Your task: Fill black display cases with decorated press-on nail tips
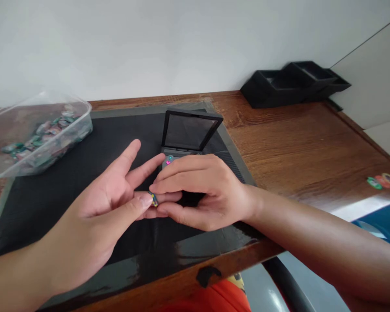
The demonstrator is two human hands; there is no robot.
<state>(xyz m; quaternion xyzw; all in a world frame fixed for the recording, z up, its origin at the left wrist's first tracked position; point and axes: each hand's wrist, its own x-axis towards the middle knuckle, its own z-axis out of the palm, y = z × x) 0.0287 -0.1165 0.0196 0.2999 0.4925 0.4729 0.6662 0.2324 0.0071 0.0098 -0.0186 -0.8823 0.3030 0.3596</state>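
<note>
Wooden counter [299, 143], black mat [68, 173]: both hands meet.
Left hand [94, 216] and right hand [198, 190] pinch a tiny, light, probably slippery chip [154, 199] by its edges.

**Colours on the bench**

The bench [299, 143] is reddish-brown wood with darker grain. On it lies a black mat [52, 190] with a grey border. The small case [188, 134] has a black frame around a grey pane, and its grey base shows a teal dot and a pink dot. The small piece [154, 199] between the fingers is blue and yellow. The clear tub [35, 134] holds green and reddish pieces. The trays [292, 84] are black.
</note>
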